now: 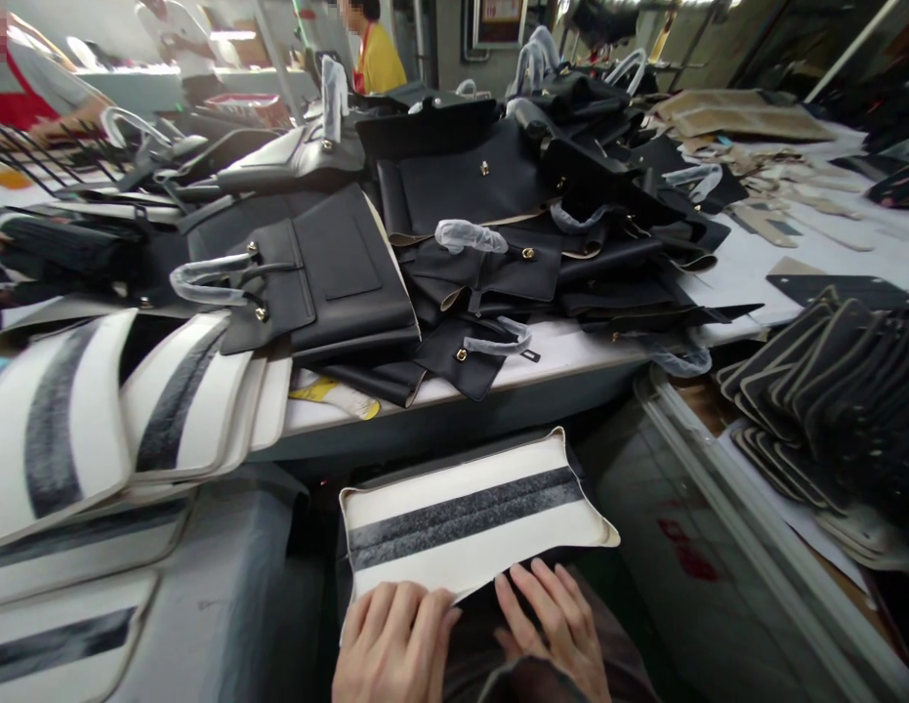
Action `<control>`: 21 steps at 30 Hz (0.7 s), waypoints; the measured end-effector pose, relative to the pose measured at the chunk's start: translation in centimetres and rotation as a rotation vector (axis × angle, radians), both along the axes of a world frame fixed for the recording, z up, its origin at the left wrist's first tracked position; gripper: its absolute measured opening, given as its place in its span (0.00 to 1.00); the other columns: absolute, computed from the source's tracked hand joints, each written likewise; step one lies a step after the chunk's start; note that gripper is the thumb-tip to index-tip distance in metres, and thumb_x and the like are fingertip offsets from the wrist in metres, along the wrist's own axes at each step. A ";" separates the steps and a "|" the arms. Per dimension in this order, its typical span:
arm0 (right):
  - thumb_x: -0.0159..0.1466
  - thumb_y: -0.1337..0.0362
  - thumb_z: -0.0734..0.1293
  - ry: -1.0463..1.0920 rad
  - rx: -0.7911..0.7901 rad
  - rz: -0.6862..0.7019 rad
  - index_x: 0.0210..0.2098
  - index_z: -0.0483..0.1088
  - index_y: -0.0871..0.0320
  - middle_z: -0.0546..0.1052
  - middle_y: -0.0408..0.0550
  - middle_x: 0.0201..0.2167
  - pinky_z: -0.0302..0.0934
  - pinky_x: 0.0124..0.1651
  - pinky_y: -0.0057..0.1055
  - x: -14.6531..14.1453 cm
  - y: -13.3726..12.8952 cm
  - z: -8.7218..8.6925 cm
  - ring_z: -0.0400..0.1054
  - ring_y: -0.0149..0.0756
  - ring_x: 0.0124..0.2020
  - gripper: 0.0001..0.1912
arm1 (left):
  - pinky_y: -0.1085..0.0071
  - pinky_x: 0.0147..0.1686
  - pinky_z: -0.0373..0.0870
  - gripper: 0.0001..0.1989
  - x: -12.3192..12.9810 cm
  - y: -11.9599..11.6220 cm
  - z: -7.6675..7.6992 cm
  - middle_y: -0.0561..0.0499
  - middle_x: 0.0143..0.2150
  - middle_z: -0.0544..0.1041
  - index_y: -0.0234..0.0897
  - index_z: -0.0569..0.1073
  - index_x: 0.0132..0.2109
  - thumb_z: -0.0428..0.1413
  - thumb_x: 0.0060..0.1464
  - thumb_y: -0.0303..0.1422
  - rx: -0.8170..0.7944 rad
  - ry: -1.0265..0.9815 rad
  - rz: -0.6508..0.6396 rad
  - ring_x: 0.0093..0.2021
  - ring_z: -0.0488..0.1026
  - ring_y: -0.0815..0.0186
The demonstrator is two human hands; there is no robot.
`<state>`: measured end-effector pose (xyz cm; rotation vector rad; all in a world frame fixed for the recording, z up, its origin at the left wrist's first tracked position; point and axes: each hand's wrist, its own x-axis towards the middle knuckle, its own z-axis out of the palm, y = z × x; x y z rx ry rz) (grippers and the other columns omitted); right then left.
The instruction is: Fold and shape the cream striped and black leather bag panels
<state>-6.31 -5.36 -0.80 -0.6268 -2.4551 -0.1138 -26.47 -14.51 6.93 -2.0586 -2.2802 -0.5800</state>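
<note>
A white panel (461, 571) with a dark speckled stripe across it and raised, curled corners lies in front of me, black material showing along its far edge. My left hand (399, 635) is closed on its near left edge, fingers bent over the rim and thumb toward the middle. By the near right edge, my right hand (546, 620) has its fingers apart, the fingertips close to or touching the rim; whether it holds anything there is not visible. Dark cloth lies below, between the hands.
Black leather bag pieces (351, 278) with plastic-wrapped handles pile on the table ahead. Striped white panels (95, 410) are stacked at the left. Dark flat pieces (812, 381) stand in rows at the right, beyond a metal-edged surface (747, 547). Several people are at the back.
</note>
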 end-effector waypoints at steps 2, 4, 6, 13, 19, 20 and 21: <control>0.66 0.65 0.66 0.071 -0.022 -0.009 0.56 0.71 0.55 0.75 0.50 0.52 0.49 0.69 0.46 -0.6 -0.3 -0.1 0.64 0.45 0.58 0.19 | 0.64 0.38 0.56 0.04 -0.2 0.3 -0.1 0.54 0.31 0.71 0.41 0.71 0.38 0.53 0.62 0.28 -0.015 -0.035 0.007 0.33 0.67 0.62; 0.67 0.66 0.66 0.114 -0.053 -0.014 0.56 0.72 0.55 0.75 0.50 0.52 0.50 0.69 0.46 -1.2 -0.6 0.0 0.64 0.44 0.59 0.18 | 0.64 0.38 0.55 0.06 -0.3 0.7 -0.2 0.54 0.30 0.71 0.41 0.70 0.36 0.52 0.62 0.28 -0.017 -0.079 0.019 0.33 0.67 0.63; 0.68 0.68 0.65 0.124 -0.065 0.002 0.55 0.72 0.56 0.75 0.49 0.52 0.49 0.69 0.45 -1.8 -0.8 0.2 0.63 0.44 0.59 0.17 | 0.64 0.40 0.55 0.05 -0.3 1.0 -0.4 0.55 0.30 0.72 0.41 0.70 0.36 0.53 0.62 0.28 0.013 -0.113 0.044 0.33 0.67 0.63; 0.69 0.71 0.60 0.082 -0.039 0.016 0.55 0.72 0.59 0.73 0.49 0.54 0.46 0.71 0.46 -3.1 -1.6 0.2 0.61 0.43 0.60 0.17 | 0.60 0.42 0.55 0.07 0.8 1.3 -0.6 0.58 0.26 0.72 0.42 0.69 0.33 0.53 0.62 0.32 0.122 -0.174 0.233 0.30 0.69 0.64; 0.68 0.71 0.60 0.023 0.010 0.040 0.58 0.70 0.59 0.62 0.47 0.66 0.45 0.71 0.46 -3.8 -2.2 0.0 0.59 0.43 0.62 0.20 | 0.61 0.42 0.57 0.05 -0.2 0.8 -0.1 0.54 0.34 0.76 0.44 0.73 0.35 0.55 0.61 0.35 0.168 -0.115 0.276 0.36 0.71 0.61; 0.67 0.71 0.61 0.014 0.019 0.047 0.58 0.69 0.58 0.60 0.47 0.67 0.45 0.71 0.46 -3.9 -2.3 0.0 0.58 0.43 0.62 0.20 | 0.61 0.43 0.57 0.05 -0.6 0.4 -0.1 0.53 0.36 0.76 0.44 0.73 0.35 0.55 0.60 0.36 0.175 -0.107 0.273 0.38 0.71 0.61; 0.67 0.70 0.62 0.005 0.027 0.055 0.59 0.69 0.58 0.58 0.46 0.67 0.45 0.71 0.46 -3.9 -2.4 0.0 0.58 0.43 0.62 0.21 | 0.60 0.44 0.57 0.05 -1.1 -0.1 -0.3 0.52 0.38 0.76 0.44 0.73 0.34 0.56 0.60 0.36 0.180 -0.098 0.266 0.39 0.71 0.60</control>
